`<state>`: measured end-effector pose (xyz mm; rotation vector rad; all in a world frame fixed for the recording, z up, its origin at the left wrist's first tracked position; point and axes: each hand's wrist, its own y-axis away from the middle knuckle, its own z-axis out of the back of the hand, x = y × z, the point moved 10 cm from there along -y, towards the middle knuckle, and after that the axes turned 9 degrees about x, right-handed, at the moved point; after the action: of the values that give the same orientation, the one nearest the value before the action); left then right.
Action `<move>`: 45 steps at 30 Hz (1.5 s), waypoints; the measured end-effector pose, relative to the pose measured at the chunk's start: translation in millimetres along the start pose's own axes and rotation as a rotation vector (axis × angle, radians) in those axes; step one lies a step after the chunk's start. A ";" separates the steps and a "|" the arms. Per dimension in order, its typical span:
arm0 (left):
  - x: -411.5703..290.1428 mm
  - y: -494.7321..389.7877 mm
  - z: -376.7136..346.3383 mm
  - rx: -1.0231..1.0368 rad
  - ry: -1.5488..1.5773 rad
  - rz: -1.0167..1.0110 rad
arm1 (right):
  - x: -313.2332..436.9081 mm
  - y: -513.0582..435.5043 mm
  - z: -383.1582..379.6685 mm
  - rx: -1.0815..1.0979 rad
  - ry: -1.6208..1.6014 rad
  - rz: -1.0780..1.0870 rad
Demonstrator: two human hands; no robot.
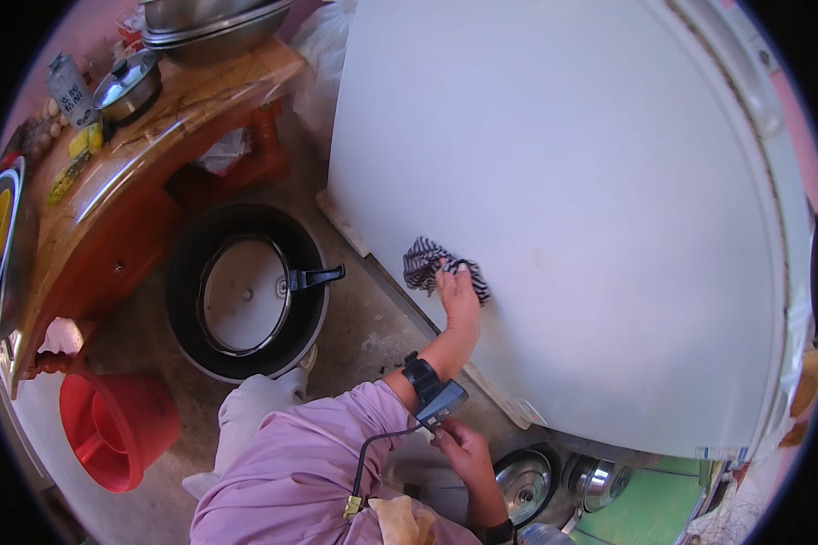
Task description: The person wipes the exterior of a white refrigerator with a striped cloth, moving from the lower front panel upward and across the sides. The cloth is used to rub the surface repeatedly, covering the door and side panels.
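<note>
My left hand presses a crumpled black-and-white striped cloth against a broad white panel, which looks like the side of a refrigerator. A faint brownish mark shows on the panel to the right of the cloth. Around my left wrist sits a black strap with a small grey device, and a black cable runs from it. My right hand is below that wrist, its fingers pinching the device's lower end, where they partly hide it.
A large dark pot on the floor holds a pressure-cooker lid. Near it stands a red plastic bucket. Metal cookware lies low on the right. A wooden table at left bears bowls and a lidded pan.
</note>
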<state>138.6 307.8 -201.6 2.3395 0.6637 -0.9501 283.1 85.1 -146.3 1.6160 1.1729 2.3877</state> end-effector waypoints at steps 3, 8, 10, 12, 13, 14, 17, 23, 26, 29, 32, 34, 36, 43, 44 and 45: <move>-86.4 47.0 -57.0 0.213 -0.271 -0.197 | -8.1 -0.4 6.5 -0.058 0.253 0.009; -235.9 130.1 -176.0 0.552 -0.441 -0.813 | -10.4 1.4 9.2 -0.222 0.349 0.191; -265.1 151.5 -207.2 0.539 -0.583 -1.018 | -17.3 -2.7 1.4 -0.110 0.551 0.150; -264.4 150.4 -208.7 0.495 -0.688 -1.046 | -23.5 -5.1 1.3 -0.053 0.639 0.117; -257.0 147.8 -207.5 0.485 -0.746 -1.054 | -23.3 -6.5 2.2 -0.044 0.641 0.130; -247.0 142.9 -202.4 0.457 -0.800 -1.061 | -22.8 -8.4 3.3 -0.051 0.653 0.137; -202.4 118.2 -169.9 0.411 -0.859 -0.997 | -28.5 -10.1 12.1 -0.106 0.594 0.075; -83.5 55.3 -49.2 0.401 -1.052 -0.387 | -26.2 -12.8 23.4 -0.216 0.474 0.054; -38.9 28.9 1.5 0.415 -0.719 0.104 | -12.0 -16.7 26.9 -0.304 0.396 0.146; -37.5 50.0 -10.8 0.588 -0.340 0.370 | 2.1 -17.7 38.1 -0.401 0.131 0.243; -79.4 92.6 -39.9 0.789 -0.156 0.454 | 13.5 -12.8 49.2 -0.444 -0.291 0.323; -105.7 113.6 -38.3 0.816 -0.162 0.534 | 27.4 -8.2 48.0 -0.423 -0.499 0.387; -129.4 127.2 -30.4 0.834 -0.113 0.517 | 43.9 -2.4 42.2 -0.377 -0.610 0.453; -107.2 152.0 26.4 0.890 -0.270 0.597 | 53.9 -15.8 1.5 -0.155 -0.637 0.391; -102.2 153.8 24.4 0.948 -0.312 0.589 | 46.3 -17.6 3.0 -0.175 -0.689 0.373; -98.5 155.0 21.5 1.004 -0.361 0.576 | 40.8 -17.1 8.1 -0.212 -0.686 0.376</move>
<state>160.3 155.7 -98.7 2.7411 -0.7902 -1.5638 264.5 118.8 -123.0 2.4344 0.5089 1.7436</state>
